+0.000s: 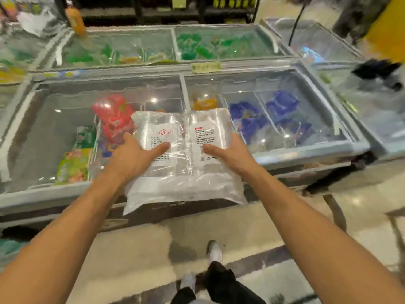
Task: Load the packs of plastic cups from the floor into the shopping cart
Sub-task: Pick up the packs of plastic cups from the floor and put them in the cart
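1. the pack of plastic cups [186, 172] is off the floor, held in the air in front of the person, over the near edge of a chest freezer [306, 151]. it is a clear, crinkled bag with red and black print on its top face. the cups inside are too blurred to count.
2. the left hand [133, 159] grips the pack's left side. its thumb lies across the top, pointing toward the middle, and its fingers wrap round the edge and go out of sight beneath.
3. the right hand [229, 155] grips the right side the same way, thumb on top pointing inward, fingers hidden under the bag.
4. both forearms are bare and reach forward from the lower corners of the view.
5. the freezer has sliding glass lids. under the glass lie red packets [114, 119] just left of the pack, blue packets [252, 121] to its right, and an orange packet [205, 103] beyond its far edge.
6. a second freezer [122, 29] stands behind the first, with green packets [197, 48] inside. an orange bottle [75, 18] stands at its far left corner.
7. the floor [241, 222] is pale and glossy. a white shoe [215, 252] and a dark trouser leg [221, 279] show below the pack.
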Demonstrator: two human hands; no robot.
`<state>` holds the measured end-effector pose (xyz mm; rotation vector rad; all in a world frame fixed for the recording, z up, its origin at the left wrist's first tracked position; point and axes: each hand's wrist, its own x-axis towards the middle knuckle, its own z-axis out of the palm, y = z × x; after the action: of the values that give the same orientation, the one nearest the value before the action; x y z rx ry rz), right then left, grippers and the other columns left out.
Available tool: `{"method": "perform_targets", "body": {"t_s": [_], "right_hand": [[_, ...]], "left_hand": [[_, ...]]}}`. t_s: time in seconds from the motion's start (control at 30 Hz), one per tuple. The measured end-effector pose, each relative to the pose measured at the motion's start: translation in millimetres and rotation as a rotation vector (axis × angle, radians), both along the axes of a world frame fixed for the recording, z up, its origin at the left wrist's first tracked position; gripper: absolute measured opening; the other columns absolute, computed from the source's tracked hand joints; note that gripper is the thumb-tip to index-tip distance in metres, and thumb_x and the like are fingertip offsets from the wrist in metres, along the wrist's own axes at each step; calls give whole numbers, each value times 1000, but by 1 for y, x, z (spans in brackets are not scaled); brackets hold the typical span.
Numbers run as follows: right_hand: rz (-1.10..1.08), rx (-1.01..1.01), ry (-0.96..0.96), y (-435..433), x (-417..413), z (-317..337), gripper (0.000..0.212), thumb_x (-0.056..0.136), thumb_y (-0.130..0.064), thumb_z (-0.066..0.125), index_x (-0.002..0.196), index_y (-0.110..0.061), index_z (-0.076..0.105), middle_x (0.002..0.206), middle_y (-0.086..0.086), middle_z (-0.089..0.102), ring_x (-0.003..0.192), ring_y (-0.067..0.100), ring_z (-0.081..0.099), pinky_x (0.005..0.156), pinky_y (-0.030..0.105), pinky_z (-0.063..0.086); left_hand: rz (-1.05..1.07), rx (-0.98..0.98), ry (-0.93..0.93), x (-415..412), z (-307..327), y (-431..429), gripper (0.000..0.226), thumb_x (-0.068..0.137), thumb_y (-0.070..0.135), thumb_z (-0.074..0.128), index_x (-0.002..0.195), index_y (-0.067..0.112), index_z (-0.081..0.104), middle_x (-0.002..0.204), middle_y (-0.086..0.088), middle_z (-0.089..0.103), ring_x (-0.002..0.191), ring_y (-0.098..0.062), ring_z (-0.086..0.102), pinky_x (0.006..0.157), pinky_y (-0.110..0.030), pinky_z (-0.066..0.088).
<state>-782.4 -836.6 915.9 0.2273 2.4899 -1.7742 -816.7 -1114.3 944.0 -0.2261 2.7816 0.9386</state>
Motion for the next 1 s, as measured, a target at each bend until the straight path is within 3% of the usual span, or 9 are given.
{"method": "perform_targets", "body": {"t_s": [0.13,0.27,0.43,0.53,0.6,0.63,0.73,0.93,1.0], "right_hand": [[-195,-21,-16,82,62,-4,50,82,-49,91,122,-28,70,105,-12,80,94,0,76,86,25,59],[-400,-1,-57,157,131,-12,80,71,-70,89,135,-29,65,120,-11,77,106,7,75,99,36,58],[-638,-27,-110,241,226,-6,52,83,-47,90,125,-24,72,111,-7,81,95,7,78,87,30,61],[-765,-8,-103,290,282,-14,44,82,-54,89,113,-26,75,99,-12,81,88,1,77,90,35,62],[-860,-36,-122,319,317,-16,36,83,-52,89,103,-31,69,92,-21,74,81,-12,71,84,16,58],[-916,-26,-142,330,332,-17,50,78,-59,90,112,-31,66,101,-22,73,89,-12,70,87,16,57],[-1056,31,-148,373,385,-40,113,53,-90,85,145,-31,56,132,-9,72,115,14,72,102,46,59],[-1280,-33,-200,398,476,-15,79,72,-63,91,140,-31,64,120,-13,78,110,10,74,99,38,56],[-1377,-58,-229,405,510,-24,94,64,-75,91,141,-30,62,127,-10,75,115,13,73,102,42,57]], "left_hand": [[-211,-3,-7,4,4,94,126,76,87,67,164,8,22,148,-22,59,126,-45,62,90,-45,46],[-429,-21,-27,27,3,190,129,69,99,62,157,8,35,145,-17,62,126,-43,63,94,-47,49],[-609,22,-56,65,-9,320,114,75,86,71,152,7,42,143,-11,61,127,-40,62,84,-40,42],[-751,10,-71,94,-17,395,126,72,94,65,157,7,33,146,-17,61,129,-43,62,88,-47,48],[-826,39,-84,116,-21,440,130,71,94,66,162,10,28,152,-17,58,133,-43,60,101,-51,50],[-855,53,-91,127,-24,462,130,70,95,67,162,11,28,152,-15,58,133,-42,61,102,-51,50],[-954,55,-79,164,-29,522,120,81,84,69,162,7,24,152,-17,57,132,-42,60,93,-45,47],[-1205,-8,-54,243,-34,618,112,87,80,65,155,0,26,142,-20,61,122,-42,64,83,-42,48],[-1272,-13,-64,268,-39,641,116,85,85,62,156,1,25,140,-20,63,120,-42,65,90,-48,56]]}}
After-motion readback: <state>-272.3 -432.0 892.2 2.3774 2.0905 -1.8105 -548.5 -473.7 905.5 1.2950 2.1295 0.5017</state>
